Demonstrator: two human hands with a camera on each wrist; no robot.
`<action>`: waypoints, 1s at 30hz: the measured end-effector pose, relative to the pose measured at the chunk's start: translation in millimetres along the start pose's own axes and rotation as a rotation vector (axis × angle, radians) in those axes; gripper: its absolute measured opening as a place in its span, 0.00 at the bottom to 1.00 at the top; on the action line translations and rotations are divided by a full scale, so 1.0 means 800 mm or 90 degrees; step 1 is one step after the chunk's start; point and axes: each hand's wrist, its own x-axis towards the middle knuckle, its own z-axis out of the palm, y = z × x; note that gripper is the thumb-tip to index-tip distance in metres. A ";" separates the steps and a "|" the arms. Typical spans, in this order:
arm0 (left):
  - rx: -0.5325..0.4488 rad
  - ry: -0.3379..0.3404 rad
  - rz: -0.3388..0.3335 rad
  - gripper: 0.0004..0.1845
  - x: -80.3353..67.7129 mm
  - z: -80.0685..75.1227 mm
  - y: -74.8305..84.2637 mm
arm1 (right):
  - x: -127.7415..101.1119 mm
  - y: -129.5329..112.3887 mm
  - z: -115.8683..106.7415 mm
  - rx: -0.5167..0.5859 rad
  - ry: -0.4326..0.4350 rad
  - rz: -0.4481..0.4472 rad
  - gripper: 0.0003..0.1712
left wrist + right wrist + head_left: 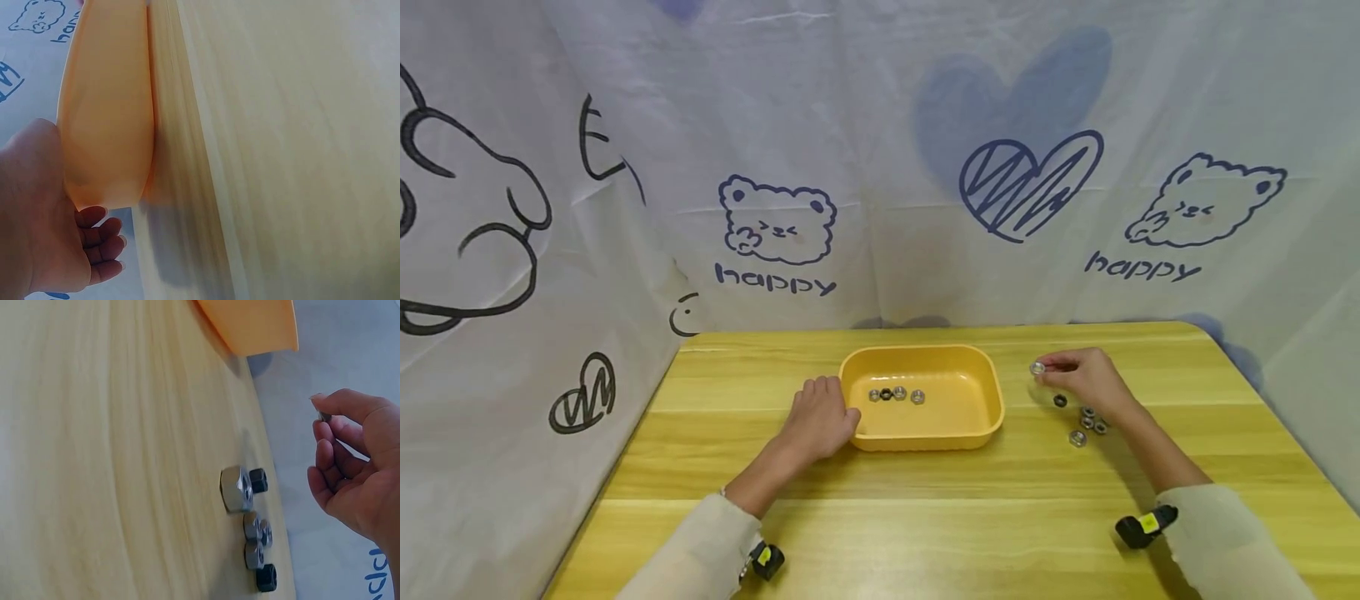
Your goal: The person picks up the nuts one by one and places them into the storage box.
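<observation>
Sleeves nearest you, your left hand (820, 421) rests against the yellow tray (925, 442) holding four nuts, while right-hand fingers (1060, 363) pinch a silver nut (1037, 367); several loose nuts (1086, 421) lie just below them on the desk (925, 517).

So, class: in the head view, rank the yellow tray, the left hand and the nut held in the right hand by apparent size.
1. Yellow tray
2. Left hand
3. Nut, pinched by the right hand

Small silver nut (1038, 367) — seemingly hexagonal — pinched above the table, right of yellow tray (985, 429).
</observation>
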 end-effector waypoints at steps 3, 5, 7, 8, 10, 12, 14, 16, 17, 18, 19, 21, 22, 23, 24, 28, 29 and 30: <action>0.005 -0.001 0.003 0.19 0.000 0.001 0.000 | 0.000 -0.006 0.003 0.004 0.000 -0.010 0.24; 0.007 -0.001 0.005 0.19 0.000 0.001 -0.001 | 0.000 -0.009 0.005 0.004 0.001 -0.016 0.24; 0.008 -0.001 0.008 0.19 -0.001 0.001 -0.001 | 0.000 -0.013 0.008 0.005 0.000 -0.020 0.24; 0.009 -0.002 0.009 0.19 -0.002 0.001 0.000 | 0.001 -0.016 0.009 0.007 -0.001 -0.019 0.24; 0.012 -0.003 0.009 0.19 -0.002 0.001 -0.001 | 0.002 -0.020 0.011 0.013 -0.006 -0.017 0.25; 0.016 -0.004 0.011 0.19 -0.003 0.000 -0.001 | 0.002 -0.026 0.014 0.020 -0.011 -0.013 0.27; 0.020 -0.005 0.014 0.19 -0.003 0.000 -0.001 | 0.003 -0.031 0.015 0.024 -0.010 -0.009 0.29; 0.018 -0.002 0.017 0.18 -0.003 -0.001 -0.001 | 0.004 -0.037 0.017 0.025 -0.007 -0.009 0.28; 0.017 -0.001 0.018 0.18 -0.003 -0.001 0.000 | 0.004 -0.039 0.019 0.026 -0.006 -0.012 0.28; 0.015 -0.001 0.018 0.18 -0.003 -0.001 0.000 | 0.005 -0.041 0.020 0.026 -0.005 -0.014 0.27; 0.014 -0.002 0.018 0.18 -0.003 0.000 0.000 | 0.006 -0.043 0.021 0.028 -0.005 -0.017 0.26; 0.014 -0.003 0.016 0.19 -0.003 0.001 0.001 | 0.007 -0.046 0.025 0.034 -0.006 -0.020 0.24; 0.016 -0.004 0.015 0.19 -0.003 0.002 0.001 | 0.008 -0.048 0.027 0.035 -0.007 -0.023 0.24; 0.018 -0.005 0.015 0.19 -0.003 0.002 0.001 | 0.009 -0.049 0.029 0.038 -0.009 -0.027 0.24; 0.021 -0.004 0.014 0.19 -0.002 0.003 0.001 | 0.009 -0.051 0.031 0.044 -0.010 -0.028 0.24; 0.026 0.004 0.014 0.18 -0.003 0.002 0.002 | 0.012 -0.058 0.038 0.072 -0.013 -0.038 0.23; 0.027 0.005 0.013 0.18 -0.003 0.002 0.003 | 0.013 -0.060 0.040 0.079 -0.014 -0.038 0.23; 0.027 0.006 0.013 0.18 -0.003 0.001 0.003 | 0.014 -0.063 0.042 0.086 -0.015 -0.035 0.22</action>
